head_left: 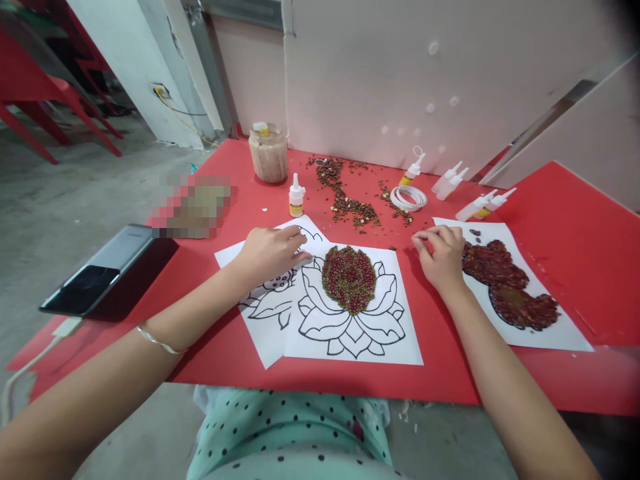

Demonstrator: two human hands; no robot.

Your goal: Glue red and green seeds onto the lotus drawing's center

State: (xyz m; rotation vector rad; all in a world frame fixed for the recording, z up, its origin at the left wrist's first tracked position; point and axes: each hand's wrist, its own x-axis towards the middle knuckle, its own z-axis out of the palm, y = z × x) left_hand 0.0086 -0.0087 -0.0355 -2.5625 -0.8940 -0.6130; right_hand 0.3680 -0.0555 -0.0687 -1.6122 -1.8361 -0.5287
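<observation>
Left hand (273,253), fingers loosely parted, perhaps steadies the flower drawing's (354,328) left edge. Right hand (443,257), opposite, is narrow; contents unclear.

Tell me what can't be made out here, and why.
All in the head view:
Lower sheet: partly hidden by the lotus sheet and left hand.
Pixelated patch: masked by blocks, so unidentifiable.
Label on the nearest white bottle: print too small to read.
Red chair: cut off by the left edge.

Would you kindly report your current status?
Left hand by top lotus sheet; right hand off its right side. Beans cover upper middle, lower petals bare. Beans unobstructed.
</observation>
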